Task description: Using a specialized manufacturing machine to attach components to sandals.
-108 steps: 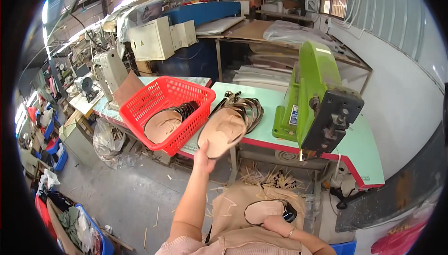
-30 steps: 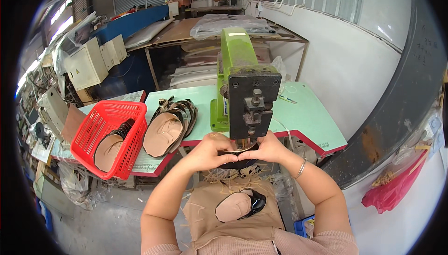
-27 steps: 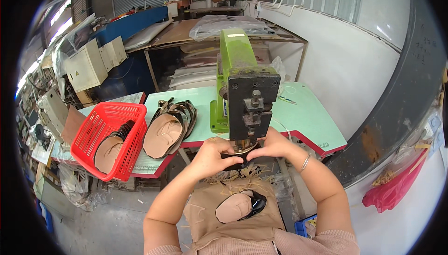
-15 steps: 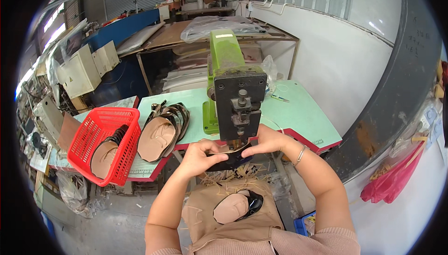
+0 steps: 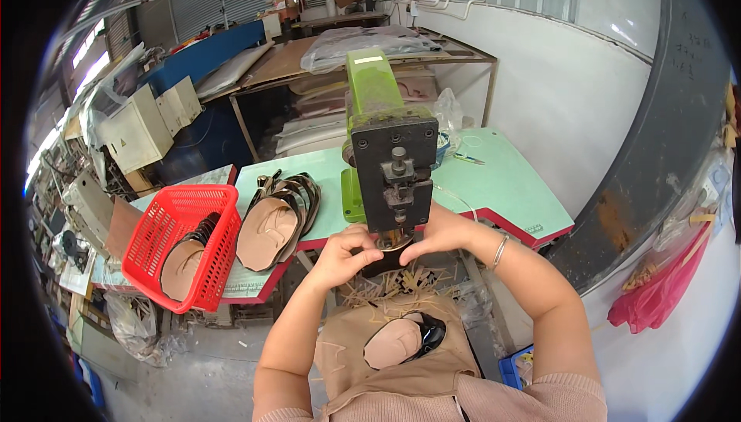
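A green machine with a black head [image 5: 392, 171], resembling a sewing or trimming machine, stands in front of me. Under its head I hold a black shoe upper [image 5: 386, 262], mostly hidden by my hands and the machine. My left hand [image 5: 345, 257] pinches it on the left, thumb pointing inward. Across from it, my right hand [image 5: 444, 235] grips the right side, its fingers partly behind the head. On my lap, over a tan apron [image 5: 340, 352], lies another shoe upper [image 5: 395, 342], with beige lining and shiny black outside.
A red plastic basket [image 5: 224, 268] with several uppers sits at the left on the pale green table [image 5: 509, 183]. Beside it lies a stack of black and beige uppers [image 5: 270, 233]. Thin offcut strips [image 5: 401, 283] gather below the machine. A blue bin [image 5: 513, 368] stands low right.
The upper has turned under the machine, and its light edge shows less. My hands stay close beside it, my left slightly farther right. The whole view has shifted a little.
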Tool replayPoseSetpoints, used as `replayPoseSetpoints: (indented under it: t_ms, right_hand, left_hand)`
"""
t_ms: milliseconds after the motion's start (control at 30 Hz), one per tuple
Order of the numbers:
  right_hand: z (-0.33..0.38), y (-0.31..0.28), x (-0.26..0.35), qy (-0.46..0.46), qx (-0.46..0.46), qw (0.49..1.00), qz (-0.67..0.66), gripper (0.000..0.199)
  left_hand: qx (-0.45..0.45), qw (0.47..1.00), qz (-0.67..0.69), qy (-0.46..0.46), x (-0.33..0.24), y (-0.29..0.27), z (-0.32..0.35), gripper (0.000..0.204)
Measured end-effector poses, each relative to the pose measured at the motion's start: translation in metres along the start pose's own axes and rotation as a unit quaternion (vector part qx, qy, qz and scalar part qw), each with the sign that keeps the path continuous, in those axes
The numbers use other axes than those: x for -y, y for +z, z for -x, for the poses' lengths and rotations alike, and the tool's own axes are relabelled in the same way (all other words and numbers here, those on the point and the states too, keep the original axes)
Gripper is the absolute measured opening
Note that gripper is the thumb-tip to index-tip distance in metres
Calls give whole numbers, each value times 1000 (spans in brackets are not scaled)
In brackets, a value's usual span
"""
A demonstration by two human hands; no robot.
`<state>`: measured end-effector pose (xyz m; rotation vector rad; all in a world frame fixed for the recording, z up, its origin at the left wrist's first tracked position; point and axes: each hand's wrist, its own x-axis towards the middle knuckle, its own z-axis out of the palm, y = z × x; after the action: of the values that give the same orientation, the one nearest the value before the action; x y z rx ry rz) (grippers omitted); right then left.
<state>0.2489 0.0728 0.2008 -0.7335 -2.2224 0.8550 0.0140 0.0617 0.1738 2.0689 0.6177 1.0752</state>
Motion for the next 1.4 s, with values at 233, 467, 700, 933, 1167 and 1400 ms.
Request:
replayPoseSetpoints:
  t_ms: [233,467,700,933,1167,1400]
  right_hand:
    - [-8,13,28,33,-12,998,-53,49]
    - [-4,9,19,-1,-37,998,48,57]
    - [6,-18,6,84,90,992,20,31]
    - [1,6,23,16,16,1000,16,44]
    - [5,-8,21,16,24,999,40,46]
    - [-10,-28,26,74,171,982,36,53]
  left_hand:
    - [3,998,64,-8,34,-26,16,16]
    - [45,999,12,15,-6,2,-1,21]
    - [10,970,229,-80,19,0,11,17]
    - [9,961,269,-68,31,-11,16,16]
    - [10,1000,22,-20,-3,4,5,15]
    - [-3,993,110,-35,12,-4,9,14]
